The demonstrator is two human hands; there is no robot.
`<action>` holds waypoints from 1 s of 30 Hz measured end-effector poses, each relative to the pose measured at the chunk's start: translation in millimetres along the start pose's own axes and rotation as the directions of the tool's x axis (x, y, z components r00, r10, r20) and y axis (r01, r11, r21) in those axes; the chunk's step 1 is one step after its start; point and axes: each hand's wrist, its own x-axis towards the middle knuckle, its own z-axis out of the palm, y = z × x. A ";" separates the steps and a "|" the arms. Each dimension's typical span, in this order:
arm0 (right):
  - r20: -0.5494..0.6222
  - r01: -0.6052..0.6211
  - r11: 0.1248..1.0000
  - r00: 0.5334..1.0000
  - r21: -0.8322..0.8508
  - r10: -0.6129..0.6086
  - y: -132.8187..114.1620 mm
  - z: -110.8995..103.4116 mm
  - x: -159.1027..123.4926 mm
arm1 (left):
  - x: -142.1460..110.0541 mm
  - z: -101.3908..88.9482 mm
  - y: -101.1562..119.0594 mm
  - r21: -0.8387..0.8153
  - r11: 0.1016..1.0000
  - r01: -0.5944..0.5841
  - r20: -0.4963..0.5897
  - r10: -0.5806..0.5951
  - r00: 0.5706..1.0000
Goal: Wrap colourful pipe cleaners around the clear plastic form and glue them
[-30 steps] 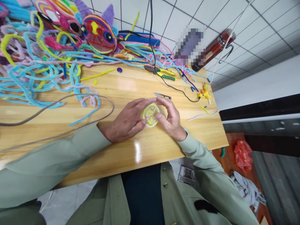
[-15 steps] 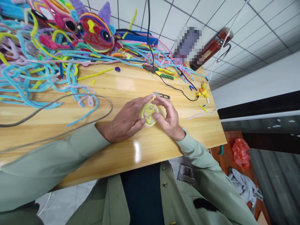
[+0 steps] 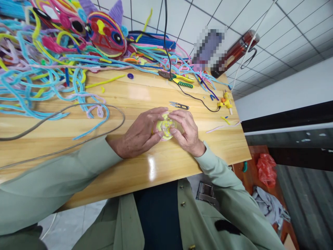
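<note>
A small round yellow coil of pipe cleaner under clear plastic (image 3: 165,127) lies on the wooden table (image 3: 145,166). My left hand (image 3: 139,133) curls round its left side, thumb below and fingers over the top. My right hand (image 3: 186,132) grips its right side, with fingertips pressed over the disc's upper face. Both hands rest on the table and partly hide the disc.
Small thread snips (image 3: 179,105) lie just beyond the hands. Pliers with yellow-green handles (image 3: 179,80), a yellow glue gun (image 3: 225,103) and its black cord sit further back. A heap of coloured pipe cleaners (image 3: 39,69) and a red fish-shaped craft (image 3: 106,34) fill the far left. A grey cable (image 3: 78,107) loops at left.
My right-hand fingers have closed further over the top of the disc, covering more of it. The left hand has barely moved.
</note>
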 end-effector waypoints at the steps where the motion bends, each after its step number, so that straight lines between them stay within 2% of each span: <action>1: 0.008 -0.015 1.000 1.000 0.002 0.015 -0.6 0.0 -0.4 | 0.2 -0.3 0.0 0.007 1.000 -0.005 0.001 0.005 1.000; 6: 0.044 -0.074 0.997 0.996 0.023 0.073 -7.1 1.0 -1.3 | 0.4 0.4 0.7 0.021 1.000 -0.006 -0.021 0.007 1.000; 13: 0.087 -0.094 0.996 0.992 0.008 0.093 -18.1 -1.4 -2.8 | -2.5 3.9 2.9 0.031 0.997 0.072 -0.028 -0.071 0.997; 22: 0.100 -0.031 0.999 0.994 -0.031 0.034 -20.9 -8.9 -10.1 | -1.6 6.9 10.0 -0.014 0.999 0.052 0.028 -0.052 0.998; 30: -0.056 -0.047 0.995 0.998 -0.084 0.042 -34.4 -8.1 -0.7 | -3.7 18.5 13.1 0.080 0.997 -0.008 -0.054 0.013 0.998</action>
